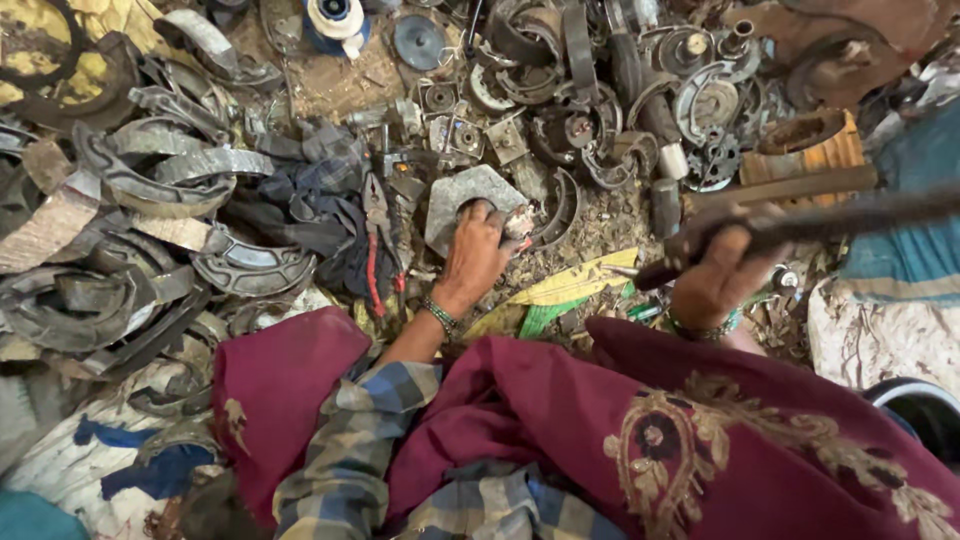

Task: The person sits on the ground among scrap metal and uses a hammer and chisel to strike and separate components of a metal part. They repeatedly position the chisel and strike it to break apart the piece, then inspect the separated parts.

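Curved brake shoes point(150, 190) heaped along the ground's left side, red-handled pliers point(378, 240) near the middle. Left hand point(475, 255) pressed down, fingers curled onto a small part point(518, 222) against a flat grey metal plate point(462, 200). Right hand point(715, 275) raised, wrist cocked, fist closed round a dark hammer handle point(800, 222). Likely risk: struck fingertips, being beside the part; or a glancing blow, flinging it into the scrap.

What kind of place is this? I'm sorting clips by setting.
Probably a scrap-metal sorting spot or repair workshop floor: heaps of curved brake shoes, round metal parts, pliers on dirt, and a hammer in the right hand.
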Available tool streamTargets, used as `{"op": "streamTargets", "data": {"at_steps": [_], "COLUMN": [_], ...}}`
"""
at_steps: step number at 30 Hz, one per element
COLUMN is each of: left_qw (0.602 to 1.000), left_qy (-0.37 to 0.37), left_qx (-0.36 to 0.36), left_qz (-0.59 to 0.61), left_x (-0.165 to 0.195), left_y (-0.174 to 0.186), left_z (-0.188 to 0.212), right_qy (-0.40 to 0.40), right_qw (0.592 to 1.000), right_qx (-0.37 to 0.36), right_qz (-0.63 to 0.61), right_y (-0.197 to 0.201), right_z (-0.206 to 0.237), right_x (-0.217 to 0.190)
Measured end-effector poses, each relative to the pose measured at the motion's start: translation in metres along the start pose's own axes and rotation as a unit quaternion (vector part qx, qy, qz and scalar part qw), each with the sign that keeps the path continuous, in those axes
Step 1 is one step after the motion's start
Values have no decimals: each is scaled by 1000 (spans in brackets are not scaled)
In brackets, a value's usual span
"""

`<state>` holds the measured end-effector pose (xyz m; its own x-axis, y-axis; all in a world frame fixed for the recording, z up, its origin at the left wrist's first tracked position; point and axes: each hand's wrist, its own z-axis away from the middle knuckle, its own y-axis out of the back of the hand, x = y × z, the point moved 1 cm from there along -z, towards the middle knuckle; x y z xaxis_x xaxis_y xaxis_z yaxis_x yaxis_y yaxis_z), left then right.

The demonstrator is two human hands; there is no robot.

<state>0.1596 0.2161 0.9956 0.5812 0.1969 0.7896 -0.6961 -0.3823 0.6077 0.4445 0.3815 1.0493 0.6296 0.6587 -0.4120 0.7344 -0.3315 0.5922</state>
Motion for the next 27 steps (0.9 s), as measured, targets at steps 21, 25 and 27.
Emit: {"op": "streamTargets", "data": {"at_steps": [21,25,27], "left_qw": [999,997,999], "left_qy": [-20,-57,-26], "left_qx": [2,19,7], "left_qz": [-25,-42,17], "left_x": [-74,-106,-130], "left_y": [-8,-16,-14], "left_z": [54,65,69], "right_qy": [-26,7,29], "right_qw": [838,876,910], "right_qx": [-536,-449,-344], "right_qz": [97,177,229], "right_y": [-79,-113,-112], "right_z": [133,149,132], "right_x": [-49,-40,-20]}}
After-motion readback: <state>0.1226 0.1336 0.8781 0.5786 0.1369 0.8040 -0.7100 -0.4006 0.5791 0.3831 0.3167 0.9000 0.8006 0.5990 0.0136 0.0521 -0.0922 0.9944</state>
